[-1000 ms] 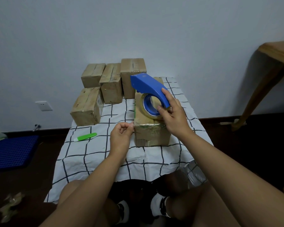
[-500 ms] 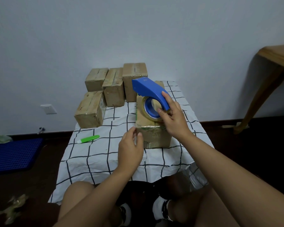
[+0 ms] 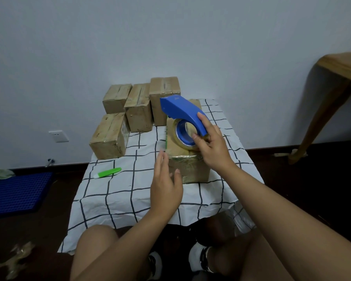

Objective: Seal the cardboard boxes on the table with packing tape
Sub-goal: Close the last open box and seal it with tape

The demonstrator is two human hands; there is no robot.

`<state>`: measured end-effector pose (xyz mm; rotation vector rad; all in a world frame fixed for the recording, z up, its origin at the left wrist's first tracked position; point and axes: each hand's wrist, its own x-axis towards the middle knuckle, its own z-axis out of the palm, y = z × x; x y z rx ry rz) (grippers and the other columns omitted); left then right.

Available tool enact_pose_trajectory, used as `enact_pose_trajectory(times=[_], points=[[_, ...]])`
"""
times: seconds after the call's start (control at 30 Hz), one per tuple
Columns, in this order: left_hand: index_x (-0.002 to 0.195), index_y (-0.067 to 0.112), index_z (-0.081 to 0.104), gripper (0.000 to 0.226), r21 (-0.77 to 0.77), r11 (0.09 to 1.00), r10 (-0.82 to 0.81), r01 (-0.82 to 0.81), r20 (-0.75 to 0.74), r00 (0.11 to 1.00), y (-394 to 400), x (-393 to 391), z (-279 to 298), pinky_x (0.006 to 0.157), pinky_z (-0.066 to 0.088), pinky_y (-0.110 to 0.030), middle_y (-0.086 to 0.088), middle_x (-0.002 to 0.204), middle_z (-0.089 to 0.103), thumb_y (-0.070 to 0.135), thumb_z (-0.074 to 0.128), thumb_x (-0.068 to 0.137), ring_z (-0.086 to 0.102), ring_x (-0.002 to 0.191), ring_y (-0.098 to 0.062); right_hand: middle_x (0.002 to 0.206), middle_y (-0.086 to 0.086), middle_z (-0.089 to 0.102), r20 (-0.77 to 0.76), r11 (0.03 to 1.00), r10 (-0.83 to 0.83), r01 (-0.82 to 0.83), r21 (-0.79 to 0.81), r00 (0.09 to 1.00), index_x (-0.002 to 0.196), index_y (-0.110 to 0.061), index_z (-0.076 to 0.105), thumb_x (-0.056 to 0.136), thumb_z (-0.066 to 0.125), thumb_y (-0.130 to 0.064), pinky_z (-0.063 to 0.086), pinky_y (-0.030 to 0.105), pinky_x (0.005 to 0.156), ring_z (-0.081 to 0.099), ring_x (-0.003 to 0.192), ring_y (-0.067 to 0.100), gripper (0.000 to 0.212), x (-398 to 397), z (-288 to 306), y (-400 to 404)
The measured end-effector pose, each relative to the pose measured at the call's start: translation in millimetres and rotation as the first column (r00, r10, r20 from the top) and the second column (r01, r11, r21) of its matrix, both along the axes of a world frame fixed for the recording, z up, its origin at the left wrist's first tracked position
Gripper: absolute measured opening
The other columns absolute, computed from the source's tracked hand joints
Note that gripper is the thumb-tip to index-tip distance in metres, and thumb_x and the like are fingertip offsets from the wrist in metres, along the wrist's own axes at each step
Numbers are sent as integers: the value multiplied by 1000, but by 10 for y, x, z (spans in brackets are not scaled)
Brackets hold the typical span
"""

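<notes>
Right hand (image 3: 213,147) grips the blue dispenser (image 3: 182,113) with its tape roll (image 3: 183,136) atop the near box (image 3: 187,169). Left hand (image 3: 165,184), fingers straight, lies against that box's left front corner. Four boxes (image 3: 138,107) stand behind-left of it; a green knife (image 3: 107,172) lies to its left.

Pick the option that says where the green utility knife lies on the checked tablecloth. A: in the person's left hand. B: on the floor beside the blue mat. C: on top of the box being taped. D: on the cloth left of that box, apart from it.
D: the green utility knife lies flat on the checked tablecloth, left of the box being taped, touching neither it nor the left hand.
</notes>
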<state>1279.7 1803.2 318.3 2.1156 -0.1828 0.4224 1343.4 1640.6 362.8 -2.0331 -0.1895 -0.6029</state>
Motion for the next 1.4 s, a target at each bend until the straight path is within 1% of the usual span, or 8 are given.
enact_pose_trajectory(times=[0.13, 0.43, 0.67, 0.8, 1.0, 1.1, 1.23, 1.4], points=[[155, 20, 19, 64, 67, 998, -3, 6, -43, 999, -2, -11, 8, 109, 23, -18, 6, 160, 22, 16, 47, 98, 27, 144, -8, 106, -8, 43, 3, 1000, -6, 6, -9, 1000, 127, -83, 16, 100, 56, -33, 39, 5, 76, 51, 92, -1, 69, 8, -9, -8], [153, 17, 28, 63, 294, 955, 65, -47, -51, 997, 119, 140, 126, 75, 37, -23, -2, 130, 56, 30, 49, 96, 55, 104, -17, 106, -10, 43, -25, 1000, -9, 10, 6, 1000, 128, -82, 18, 99, 57, -34, 40, 12, 78, 52, 91, 2, 68, 20, -5, 17], [155, 26, 19, 73, 140, 990, 57, -31, -188, 981, 47, 73, 103, 76, 48, -30, 3, 120, 62, 30, 52, 90, 56, 98, -14, 107, -7, 45, -39, 1000, -6, 7, 31, 999, 127, -83, 19, 99, 58, -33, 38, 1, 75, 49, 92, -5, 69, 0, 9, 16], [149, 33, 37, 62, -140, 985, 55, -101, -300, 952, 22, 65, 150, 57, 40, -5, 39, 87, 54, 22, 52, 90, 53, 70, 21, 107, -3, 47, -42, 999, -12, 13, 35, 999, 125, -84, 20, 98, 60, -31, 39, 1, 75, 50, 93, -5, 71, 0, 21, 21], [145, 28, 45, 56, -278, 951, 39, -137, -329, 943, 3, 35, 131, 53, 35, 4, 30, 107, 57, 18, 53, 90, 48, 64, 30, 108, -4, 48, -56, 997, -10, 14, 70, 998, 126, -81, 24, 93, 66, -29, 48, 21, 82, 55, 94, 6, 75, -35, 34, 32], [131, 33, 53, 40, -161, 983, 27, -89, -352, 936, 58, 56, 189, 56, 41, -7, 36, 83, 61, 27, 50, 91, 58, 75, 13, 111, -7, 48, -67, 996, 3, 3, 87, 998, 127, -80, 26, 91, 68, -27, 54, 34, 87, 57, 98, 13, 77, -53, 66, 53], [144, 6, 25, 76, 123, 990, 117, -71, -419, 901, 44, 152, 344, 102, 41, -43, -10, 153, 34, 58, 44, 92, 41, 131, -24, 126, -20, 50, -102, 965, 10, 17, 260, 995, 127, -72, 40, 90, 71, -20, 51, 47, 100, 57, 117, 18, 71, -58, 171, 16], [155, 19, 3, 95, 462, 887, 34, -21, -21, 999, -232, 290, 509, 121, 10, -42, -8, 164, -2, 77, 30, 85, -2, 150, -22, 118, -13, 49, -44, 949, -103, 112, 294, 994, 137, -59, 40, 91, 68, -18, 51, 43, 99, 55, 112, 3, 68, -120, 249, -193]])
